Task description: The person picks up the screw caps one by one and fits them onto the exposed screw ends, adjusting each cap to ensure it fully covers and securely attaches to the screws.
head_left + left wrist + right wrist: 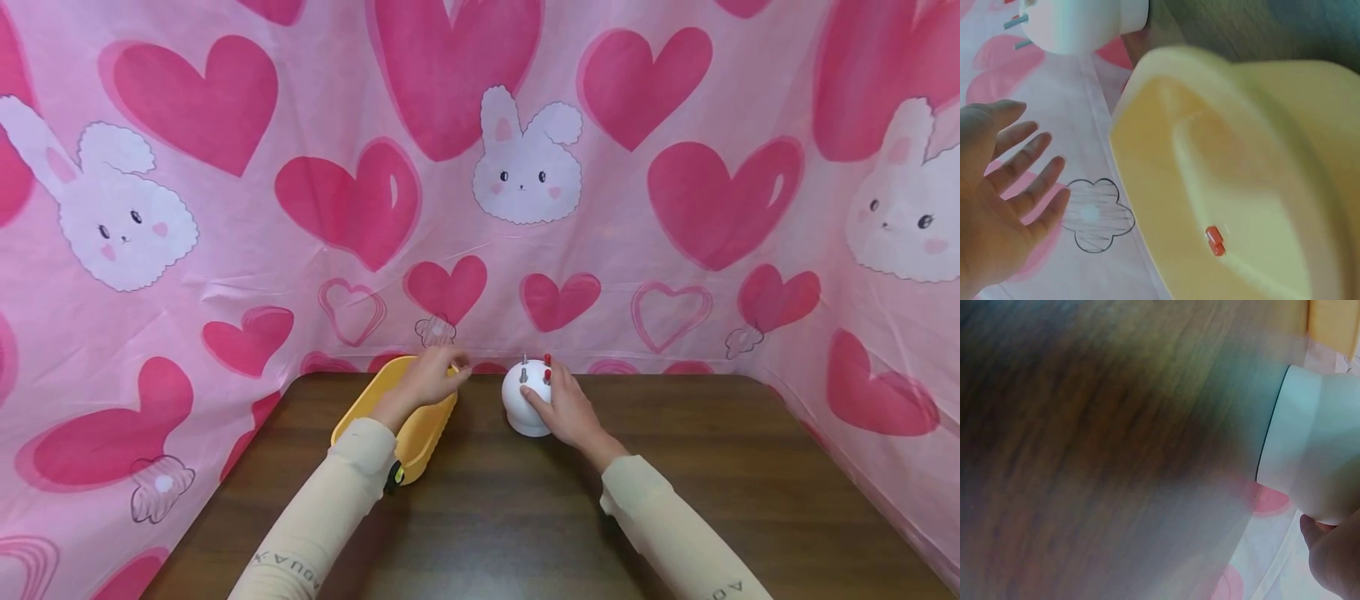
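Note:
A white ball-shaped object (523, 415) on a flared base stands on the table, with grey pegs (523, 376) and red-capped pegs (548, 377) sticking out of its top. My right hand (573, 412) holds its right side, thumb across the near face; the other fingers are mostly hidden behind it. To the left, my left hand (431, 375) hovers over the far part of a yellow basket (429, 437), with no object in its fingers. In the left wrist view those fingers are spread and relaxed. Small red pieces (1215, 240) lie on the basket's floor.
The brown wooden table (495, 517) runs back to a pink cloth (480, 242) printed with hearts and rabbits, which also hangs at both sides. A small black and yellow-green item (395, 475) shows by the basket's near end, beside the left sleeve (330, 492).

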The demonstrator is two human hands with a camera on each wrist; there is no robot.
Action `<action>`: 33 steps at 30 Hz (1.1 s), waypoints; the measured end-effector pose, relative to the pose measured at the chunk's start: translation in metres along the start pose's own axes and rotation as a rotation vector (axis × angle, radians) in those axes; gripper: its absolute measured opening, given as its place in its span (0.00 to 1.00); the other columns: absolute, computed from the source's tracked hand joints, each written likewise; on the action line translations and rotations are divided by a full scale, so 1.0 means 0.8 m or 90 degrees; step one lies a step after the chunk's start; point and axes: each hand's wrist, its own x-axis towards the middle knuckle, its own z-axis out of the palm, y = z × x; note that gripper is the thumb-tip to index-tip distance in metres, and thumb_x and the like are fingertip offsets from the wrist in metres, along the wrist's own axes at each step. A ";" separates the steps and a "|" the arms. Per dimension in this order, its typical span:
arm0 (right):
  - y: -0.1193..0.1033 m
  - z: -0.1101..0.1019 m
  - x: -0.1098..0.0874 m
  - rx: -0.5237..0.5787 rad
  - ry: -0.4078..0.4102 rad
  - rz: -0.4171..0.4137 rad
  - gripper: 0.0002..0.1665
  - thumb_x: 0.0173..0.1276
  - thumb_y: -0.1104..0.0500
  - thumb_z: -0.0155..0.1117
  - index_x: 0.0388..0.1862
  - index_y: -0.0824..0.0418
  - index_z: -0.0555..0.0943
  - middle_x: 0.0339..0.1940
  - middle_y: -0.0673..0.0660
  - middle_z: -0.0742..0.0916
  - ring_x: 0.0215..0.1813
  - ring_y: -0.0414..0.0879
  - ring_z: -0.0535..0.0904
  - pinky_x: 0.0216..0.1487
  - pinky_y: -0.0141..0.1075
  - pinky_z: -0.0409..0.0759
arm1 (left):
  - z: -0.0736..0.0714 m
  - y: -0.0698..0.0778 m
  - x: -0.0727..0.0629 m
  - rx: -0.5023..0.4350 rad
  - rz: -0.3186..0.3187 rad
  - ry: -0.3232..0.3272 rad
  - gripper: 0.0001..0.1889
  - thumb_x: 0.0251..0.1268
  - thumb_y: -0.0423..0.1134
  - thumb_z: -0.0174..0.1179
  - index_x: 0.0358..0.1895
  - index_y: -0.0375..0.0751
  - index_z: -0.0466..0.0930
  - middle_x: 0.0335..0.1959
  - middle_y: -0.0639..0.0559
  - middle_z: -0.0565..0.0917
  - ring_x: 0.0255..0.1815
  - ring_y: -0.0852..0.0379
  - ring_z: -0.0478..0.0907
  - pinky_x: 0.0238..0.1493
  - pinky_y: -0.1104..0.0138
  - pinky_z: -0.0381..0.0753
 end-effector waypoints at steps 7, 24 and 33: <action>0.002 -0.001 -0.001 0.006 -0.002 0.004 0.59 0.69 0.31 0.61 0.83 0.61 0.48 0.74 0.64 0.68 0.73 0.61 0.67 0.68 0.60 0.72 | -0.005 -0.009 0.001 0.044 -0.017 0.004 0.14 0.72 0.42 0.63 0.53 0.39 0.85 0.49 0.47 0.87 0.53 0.46 0.82 0.57 0.52 0.82; 0.003 0.000 -0.002 0.005 0.002 0.003 0.58 0.69 0.30 0.61 0.83 0.61 0.49 0.73 0.64 0.69 0.71 0.60 0.68 0.69 0.60 0.72 | -0.008 -0.022 0.005 0.074 -0.088 -0.017 0.17 0.72 0.45 0.62 0.56 0.40 0.84 0.54 0.45 0.85 0.57 0.45 0.81 0.58 0.49 0.81; -0.001 -0.001 -0.002 0.006 0.001 0.001 0.58 0.70 0.31 0.61 0.82 0.62 0.49 0.73 0.64 0.69 0.71 0.61 0.68 0.69 0.60 0.71 | -0.012 -0.033 0.008 0.081 -0.120 -0.009 0.18 0.70 0.44 0.63 0.57 0.39 0.83 0.53 0.43 0.85 0.54 0.43 0.81 0.54 0.46 0.81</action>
